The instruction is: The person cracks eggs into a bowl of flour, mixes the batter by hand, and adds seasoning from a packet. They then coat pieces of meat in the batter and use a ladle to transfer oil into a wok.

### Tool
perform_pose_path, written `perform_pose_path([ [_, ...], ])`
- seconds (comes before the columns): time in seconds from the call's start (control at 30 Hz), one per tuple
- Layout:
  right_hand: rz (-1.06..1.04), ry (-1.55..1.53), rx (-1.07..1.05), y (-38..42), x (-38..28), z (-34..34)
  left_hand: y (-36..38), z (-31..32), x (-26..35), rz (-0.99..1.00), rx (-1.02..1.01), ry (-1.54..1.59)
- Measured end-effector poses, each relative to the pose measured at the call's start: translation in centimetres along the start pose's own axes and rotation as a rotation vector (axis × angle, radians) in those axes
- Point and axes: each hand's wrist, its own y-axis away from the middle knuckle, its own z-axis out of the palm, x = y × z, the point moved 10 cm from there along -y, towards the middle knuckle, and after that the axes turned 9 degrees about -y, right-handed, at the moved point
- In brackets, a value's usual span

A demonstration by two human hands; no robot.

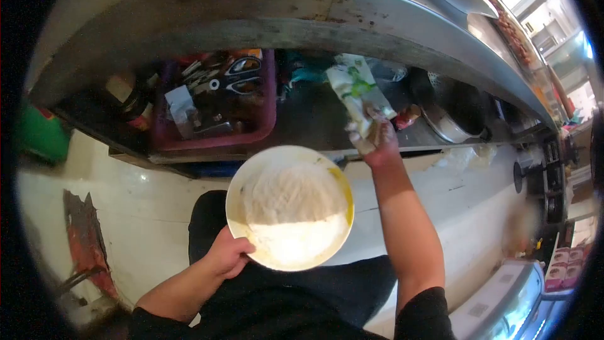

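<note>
My left hand [228, 253] grips the lower left rim of a pale round bowl [345, 196], thumb over the edge. A heap of white powder [286, 196] lies in the bowl, and strong light falls across its lower half. My right hand [375, 135], its fingers dusted white, is closed on the near end of a white and green packet [357, 85]. The packet reaches in over the dark shelf [308, 116] under the metal counter. Close to the right hand lies a small red item [408, 116].
A pink basket [269, 107] on the shelf holds black-handled scissors [236, 82] and assorted small items. To the right stands a metal pot [443, 123]. The counter edge [327, 3] overhangs the shelf. A green bin [44, 135] is at the far left, a torn reddish-brown piece [88, 239] below it.
</note>
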Motion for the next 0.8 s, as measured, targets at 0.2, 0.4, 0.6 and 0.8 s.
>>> perform_pose_path([
  [0.2,-0.016,0.128,-0.186,-4.1,3.7,2.5,0.4,-2.0,-1.9,-0.034,-0.123,0.132],
  [0.4,0.187,0.196,0.021,1.9,0.9,2.9,1.9,0.2,-0.6,-0.126,-0.128,0.107],
  [0.6,0.07,0.895,0.315,11.8,-5.4,12.9,7.8,4.1,3.6,-0.197,-0.036,0.079],
  [0.8,0.228,1.606,-0.069,20.9,-2.9,30.6,18.8,10.8,11.6,-0.186,-0.021,0.144],
])
